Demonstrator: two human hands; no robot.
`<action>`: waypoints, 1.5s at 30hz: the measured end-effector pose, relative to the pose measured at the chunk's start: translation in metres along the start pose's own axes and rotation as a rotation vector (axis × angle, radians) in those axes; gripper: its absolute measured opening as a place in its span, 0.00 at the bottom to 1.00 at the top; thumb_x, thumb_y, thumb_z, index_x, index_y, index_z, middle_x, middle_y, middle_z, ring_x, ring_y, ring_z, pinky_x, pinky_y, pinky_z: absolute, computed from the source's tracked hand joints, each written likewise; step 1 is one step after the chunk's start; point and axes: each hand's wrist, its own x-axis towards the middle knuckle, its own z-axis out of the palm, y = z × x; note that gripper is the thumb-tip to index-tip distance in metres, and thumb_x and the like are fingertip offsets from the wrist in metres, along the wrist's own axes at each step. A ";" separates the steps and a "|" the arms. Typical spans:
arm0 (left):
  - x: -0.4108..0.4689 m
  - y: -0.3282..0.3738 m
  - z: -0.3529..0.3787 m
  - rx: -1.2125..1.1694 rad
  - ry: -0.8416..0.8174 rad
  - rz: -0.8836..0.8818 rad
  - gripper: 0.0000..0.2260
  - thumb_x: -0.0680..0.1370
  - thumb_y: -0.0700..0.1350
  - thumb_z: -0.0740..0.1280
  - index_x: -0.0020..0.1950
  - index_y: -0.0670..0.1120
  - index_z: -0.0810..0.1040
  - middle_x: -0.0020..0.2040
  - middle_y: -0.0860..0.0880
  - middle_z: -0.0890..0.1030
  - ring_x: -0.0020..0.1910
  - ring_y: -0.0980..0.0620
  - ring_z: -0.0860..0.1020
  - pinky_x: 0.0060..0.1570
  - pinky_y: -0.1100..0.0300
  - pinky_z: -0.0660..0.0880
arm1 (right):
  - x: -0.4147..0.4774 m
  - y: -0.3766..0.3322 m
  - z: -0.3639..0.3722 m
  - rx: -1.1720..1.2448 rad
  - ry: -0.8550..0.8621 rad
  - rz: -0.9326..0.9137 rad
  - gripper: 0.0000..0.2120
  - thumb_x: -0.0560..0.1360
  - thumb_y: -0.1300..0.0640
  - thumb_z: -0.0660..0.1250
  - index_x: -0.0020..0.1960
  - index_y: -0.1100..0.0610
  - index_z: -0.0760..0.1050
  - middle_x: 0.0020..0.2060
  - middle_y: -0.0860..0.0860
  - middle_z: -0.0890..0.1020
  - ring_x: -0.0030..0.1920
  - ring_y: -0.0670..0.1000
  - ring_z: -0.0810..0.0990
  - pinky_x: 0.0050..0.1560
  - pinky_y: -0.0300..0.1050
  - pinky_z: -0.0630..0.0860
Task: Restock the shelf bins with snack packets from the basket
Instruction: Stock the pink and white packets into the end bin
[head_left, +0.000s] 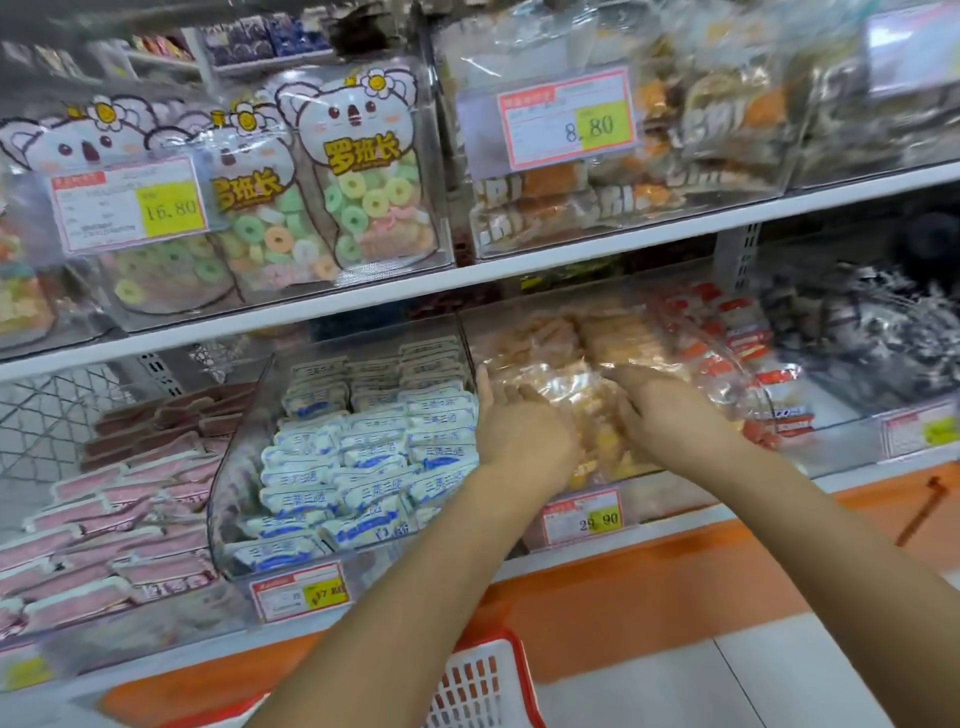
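Hands work side by side in a clear bin (675, 488) on the lower shelf, just to the three o'clock side of the centre of the view. The left hand (524, 436) is spread, thumb raised and fingers straight, its palm against the heap of orange and yellow snack packets (561, 343) that fills the bin. The right hand (670, 410), just beside it at three o'clock, lies on the same heap with its fingers stretched out flat toward the left hand. Motion blur hides whether either one has a packet under the palm. A price tag (584, 517) reading 29.90 hangs on the front of the bin, below the left wrist.

The basket (483, 675), red-rimmed with white slatted sides, sits at six o'clock, under the left forearm and in front of the orange shelf base (649, 587); its inside is out of view.

At nine o'clock from the hands, a neighbouring bin holds blue-and-white packets (363, 447), and pink packets (130, 519) lie further along. Red packets (737, 343) lie at three o'clock. On the shelf above, at eleven o'clock, stand koala-shaped bags (358, 171) of ring sweets.
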 end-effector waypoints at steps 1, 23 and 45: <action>0.002 0.004 -0.002 0.026 -0.020 0.016 0.21 0.82 0.47 0.49 0.68 0.38 0.70 0.68 0.37 0.70 0.73 0.40 0.59 0.73 0.43 0.34 | 0.006 -0.001 0.003 -0.011 -0.001 0.015 0.17 0.79 0.60 0.57 0.66 0.60 0.72 0.62 0.60 0.77 0.61 0.59 0.75 0.58 0.48 0.71; 0.038 0.011 -0.007 -0.448 -0.251 -0.182 0.28 0.82 0.47 0.52 0.77 0.38 0.44 0.78 0.40 0.46 0.77 0.43 0.48 0.75 0.51 0.48 | 0.117 0.013 0.042 -0.143 -0.083 -0.105 0.19 0.75 0.64 0.61 0.66 0.59 0.72 0.60 0.60 0.78 0.59 0.59 0.78 0.59 0.46 0.73; 0.094 0.007 0.022 -0.350 -0.185 -0.297 0.25 0.82 0.53 0.45 0.74 0.41 0.62 0.74 0.41 0.63 0.72 0.43 0.64 0.69 0.53 0.61 | 0.150 0.021 0.060 -0.101 0.028 -0.197 0.17 0.76 0.54 0.61 0.65 0.54 0.72 0.64 0.55 0.74 0.64 0.58 0.72 0.63 0.48 0.70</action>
